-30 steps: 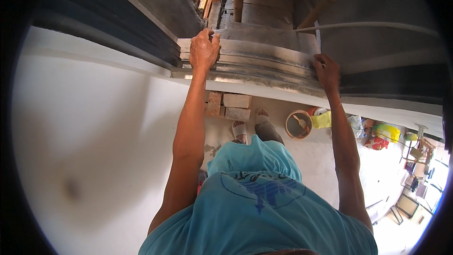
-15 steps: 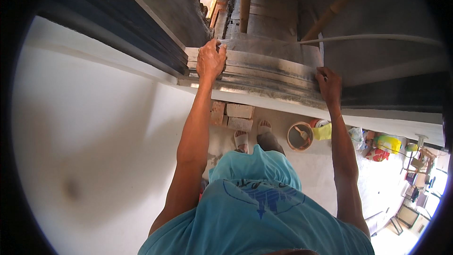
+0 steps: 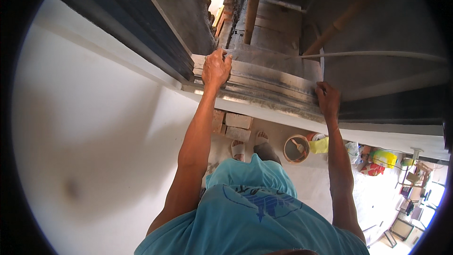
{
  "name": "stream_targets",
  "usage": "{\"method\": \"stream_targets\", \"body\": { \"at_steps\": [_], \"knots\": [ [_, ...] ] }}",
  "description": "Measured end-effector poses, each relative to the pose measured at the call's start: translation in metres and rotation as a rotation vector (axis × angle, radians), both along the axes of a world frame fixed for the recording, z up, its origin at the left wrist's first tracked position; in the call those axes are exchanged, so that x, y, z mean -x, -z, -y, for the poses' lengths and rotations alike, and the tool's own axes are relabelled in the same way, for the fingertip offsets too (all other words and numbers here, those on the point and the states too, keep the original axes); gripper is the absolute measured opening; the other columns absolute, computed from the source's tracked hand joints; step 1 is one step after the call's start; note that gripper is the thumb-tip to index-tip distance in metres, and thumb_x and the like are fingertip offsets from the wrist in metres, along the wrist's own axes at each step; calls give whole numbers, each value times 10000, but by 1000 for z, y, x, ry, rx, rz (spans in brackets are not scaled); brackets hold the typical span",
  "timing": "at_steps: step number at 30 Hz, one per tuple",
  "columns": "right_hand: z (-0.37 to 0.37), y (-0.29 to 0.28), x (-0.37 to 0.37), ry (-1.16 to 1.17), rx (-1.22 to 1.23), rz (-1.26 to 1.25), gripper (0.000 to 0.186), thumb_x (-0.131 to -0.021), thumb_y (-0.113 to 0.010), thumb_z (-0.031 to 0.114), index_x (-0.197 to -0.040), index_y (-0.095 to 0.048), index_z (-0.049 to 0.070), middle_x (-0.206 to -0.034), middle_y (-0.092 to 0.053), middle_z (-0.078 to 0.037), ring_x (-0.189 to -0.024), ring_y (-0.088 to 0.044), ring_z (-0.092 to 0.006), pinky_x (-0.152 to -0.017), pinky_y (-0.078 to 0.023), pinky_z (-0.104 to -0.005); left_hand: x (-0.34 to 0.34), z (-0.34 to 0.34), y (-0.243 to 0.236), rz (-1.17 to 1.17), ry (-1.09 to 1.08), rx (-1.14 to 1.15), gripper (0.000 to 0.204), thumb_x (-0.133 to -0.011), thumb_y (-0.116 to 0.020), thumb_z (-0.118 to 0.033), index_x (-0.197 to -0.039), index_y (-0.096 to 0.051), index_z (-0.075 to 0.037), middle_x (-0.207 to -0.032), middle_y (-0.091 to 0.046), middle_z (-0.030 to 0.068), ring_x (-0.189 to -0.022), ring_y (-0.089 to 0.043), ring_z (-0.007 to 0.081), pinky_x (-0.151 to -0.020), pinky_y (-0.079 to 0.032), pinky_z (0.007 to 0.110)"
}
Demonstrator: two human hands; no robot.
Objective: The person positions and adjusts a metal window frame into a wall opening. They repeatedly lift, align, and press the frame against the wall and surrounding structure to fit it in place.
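A thin greyish, partly see-through sheet [image 3: 276, 61] spans between my hands over the window sill. At its left end my left hand [image 3: 217, 69] is closed with bent fingers, resting by the metal window track [image 3: 264, 79]. My right hand [image 3: 328, 99] pinches at the sheet's right end, close to a narrow pale strip [image 3: 322, 63]. The fingertips of both hands are partly hidden. Dark window frame members [image 3: 141, 23] rise on the left, and another dark frame part [image 3: 391, 105] runs off to the right.
Outside the opening stand bamboo poles [image 3: 253, 7], boards [image 3: 276, 26] and a broken brick edge [image 3: 229, 2]. Below the sill lie pale blocks [image 3: 239, 121], a round bucket with a brush [image 3: 296, 148] and a yellow-green cloth [image 3: 319, 146]. Coloured bags [image 3: 384, 158] sit farther right.
The view has tilted slightly, so the sill and both hands appear a little lower. Both hands keep their places at the ends of the sheet.
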State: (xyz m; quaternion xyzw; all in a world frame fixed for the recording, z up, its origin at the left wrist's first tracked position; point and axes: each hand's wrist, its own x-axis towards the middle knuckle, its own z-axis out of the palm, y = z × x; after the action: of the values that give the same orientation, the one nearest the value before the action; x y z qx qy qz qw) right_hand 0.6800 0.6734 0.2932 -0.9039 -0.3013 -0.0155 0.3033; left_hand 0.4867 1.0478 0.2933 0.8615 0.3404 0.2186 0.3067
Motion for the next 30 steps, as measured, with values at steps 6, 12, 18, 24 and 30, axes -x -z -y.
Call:
{"method": "stream_targets", "body": {
  "at_steps": [6, 12, 18, 24, 30],
  "knots": [
    [0, -1, 1, 13, 40, -13, 298, -915, -670, 145, -1152, -748, -17, -1034, -774, -221, -940, -771, -309, -879, -579, -378, 0, -1, 1, -8, 6, 2, 338, -945, -696, -269, -1131, -739, 10, -1145, -742, 249, -1084, -691, 444, -942, -539, 515],
    [2, 5, -3, -16, 1, 14, 314, -890, -708, 187, -1157, -760, 30, -995, -770, -220, -899, -761, -355, -841, -580, -426, 0, 0, 0, -32, -1, 12, 343, -950, -694, -278, -1144, -726, 3, -1158, -738, 227, -1104, -677, 430, -962, -527, 515],
    [-1, 0, 1, -6, -4, -15, 287, -905, -706, 183, -1133, -755, 17, -999, -770, -219, -904, -763, -348, -847, -580, -425, 0, -1, 3, -43, -18, -26, 341, -957, -700, -306, -1154, -744, -32, -1135, -758, 215, -1071, -711, 416, -922, -548, 509],
    [0, 1, 1, -16, -14, 16, 289, -903, -695, 177, -1137, -751, 15, -987, -767, -221, -912, -761, -349, -856, -575, -419, 0, 2, -3, -32, -18, 43, 350, -949, -692, -289, -1128, -723, 9, -1146, -737, 232, -1087, -680, 433, -946, -528, 522],
    [-2, -5, 1, -6, 44, -50, 301, -912, -660, 120, -1166, -742, -18, -1041, -778, -219, -1006, -774, -289, -918, -574, -368, 1, -1, 2, -14, -8, 30, 356, -950, -695, -294, -1132, -717, 10, -1134, -735, 238, -1075, -684, 435, -934, -531, 531]
  ]
}}
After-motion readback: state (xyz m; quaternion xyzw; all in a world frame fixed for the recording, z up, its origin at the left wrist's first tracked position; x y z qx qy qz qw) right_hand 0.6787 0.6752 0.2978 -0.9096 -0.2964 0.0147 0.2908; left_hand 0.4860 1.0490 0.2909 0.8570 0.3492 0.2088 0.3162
